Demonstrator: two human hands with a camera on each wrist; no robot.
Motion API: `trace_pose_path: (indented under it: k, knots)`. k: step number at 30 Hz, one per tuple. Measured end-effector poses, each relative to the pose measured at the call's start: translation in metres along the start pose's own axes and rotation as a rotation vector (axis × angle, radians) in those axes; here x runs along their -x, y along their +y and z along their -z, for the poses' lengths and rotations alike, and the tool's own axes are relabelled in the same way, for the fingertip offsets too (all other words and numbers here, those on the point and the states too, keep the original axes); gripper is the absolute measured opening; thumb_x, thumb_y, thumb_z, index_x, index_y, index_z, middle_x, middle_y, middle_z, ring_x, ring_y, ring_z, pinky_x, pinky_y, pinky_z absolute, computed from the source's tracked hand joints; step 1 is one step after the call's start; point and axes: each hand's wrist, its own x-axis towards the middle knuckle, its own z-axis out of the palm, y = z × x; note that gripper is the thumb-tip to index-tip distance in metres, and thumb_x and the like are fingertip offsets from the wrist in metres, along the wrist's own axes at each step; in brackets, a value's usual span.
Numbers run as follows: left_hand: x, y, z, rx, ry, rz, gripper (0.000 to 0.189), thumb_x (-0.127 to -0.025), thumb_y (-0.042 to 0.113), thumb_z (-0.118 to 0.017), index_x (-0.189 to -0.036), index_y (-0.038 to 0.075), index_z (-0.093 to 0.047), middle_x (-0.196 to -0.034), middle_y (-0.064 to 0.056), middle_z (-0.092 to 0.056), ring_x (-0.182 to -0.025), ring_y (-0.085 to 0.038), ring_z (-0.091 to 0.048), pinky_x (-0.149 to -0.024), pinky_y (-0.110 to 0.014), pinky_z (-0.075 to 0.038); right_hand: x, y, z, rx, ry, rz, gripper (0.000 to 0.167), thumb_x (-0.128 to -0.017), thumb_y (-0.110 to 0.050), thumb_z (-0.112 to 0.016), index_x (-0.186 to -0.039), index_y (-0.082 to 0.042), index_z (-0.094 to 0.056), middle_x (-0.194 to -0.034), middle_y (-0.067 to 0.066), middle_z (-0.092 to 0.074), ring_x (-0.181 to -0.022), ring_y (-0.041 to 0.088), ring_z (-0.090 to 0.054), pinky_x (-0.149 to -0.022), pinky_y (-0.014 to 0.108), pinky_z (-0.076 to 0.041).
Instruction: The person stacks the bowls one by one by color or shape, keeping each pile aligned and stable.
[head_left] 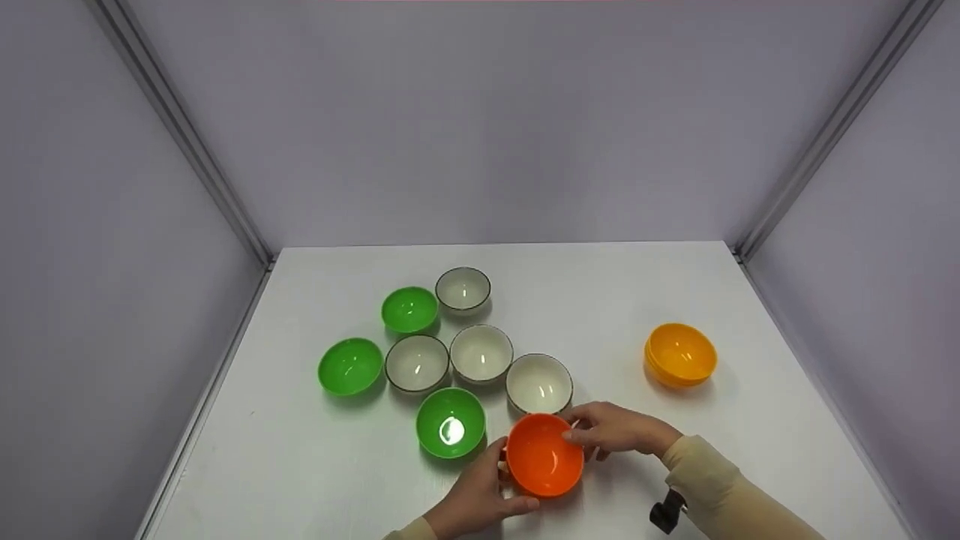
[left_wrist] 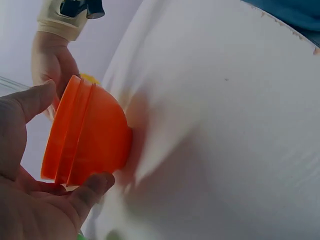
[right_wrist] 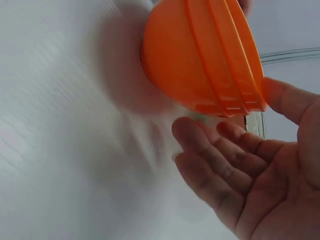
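Note:
Nested orange bowls (head_left: pixel 544 455) are at the front of the white table, their stacked rim bands visible in both wrist views. My left hand (head_left: pixel 480 487) holds them from the left, thumb at the near side and fingers against the wall. On the right side, my right hand (head_left: pixel 619 429) has its thumb touching the rim. Its loosely bent fingers (right_wrist: pixel 215 170) appear apart from the orange wall in the right wrist view. Just behind is a white bowl (head_left: pixel 539 384) with a dark rim. A green bowl (head_left: pixel 451 423) is left of the orange ones.
More dark-rimmed white bowls, one at the middle (head_left: pixel 481 352), another left of it (head_left: pixel 417 364) and one farther back (head_left: pixel 463 289), are grouped with green bowls (head_left: pixel 350 367). Stacked yellow bowls (head_left: pixel 681 354) stand at the right. Grey walls (head_left: pixel 487 135) enclose the table (head_left: pixel 277 450).

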Motion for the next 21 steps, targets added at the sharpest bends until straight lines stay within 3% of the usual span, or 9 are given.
trace_pose_path:
  k: [8, 15, 21]
  knots:
    - [-0.001, 0.003, -0.003, 0.032, -0.016, 0.041, 0.098, -0.07, 0.033, -0.086, -0.145, 0.001, -0.031, -0.117, -0.001, -0.055, -0.091, -0.02, -0.055, -0.076, -0.027, -0.049, 0.0, 0.008, -0.002, -0.148, -0.044, -0.014, 0.038, -0.091, -0.026, -0.065, -0.126, -0.013, -0.059, -0.097, 0.01, -0.068, -0.078, 0.024, -0.066, -0.067, 0.039, -0.058]
    - [-0.007, 0.008, -0.008, 0.062, -0.048, 0.068, 0.095, -0.072, 0.033, -0.085, -0.146, 0.005, -0.032, -0.115, 0.003, -0.057, -0.09, -0.02, -0.057, -0.075, -0.028, -0.05, 0.005, 0.016, 0.004, -0.148, -0.017, -0.011, 0.034, -0.09, -0.023, -0.064, -0.12, -0.009, -0.061, -0.091, 0.009, -0.068, -0.075, 0.021, -0.063, -0.068, 0.036, -0.058]
    - [-0.017, 0.015, -0.021, 0.124, -0.059, 0.092, 0.092, -0.074, 0.03, -0.084, -0.145, 0.005, -0.032, -0.121, -0.005, -0.058, -0.09, -0.019, -0.061, -0.077, -0.03, -0.052, 0.014, 0.028, 0.018, -0.165, 0.023, -0.051, 0.04, -0.09, -0.024, -0.064, -0.125, -0.005, -0.057, -0.094, 0.011, -0.068, -0.074, 0.023, -0.064, -0.068, 0.038, -0.058]
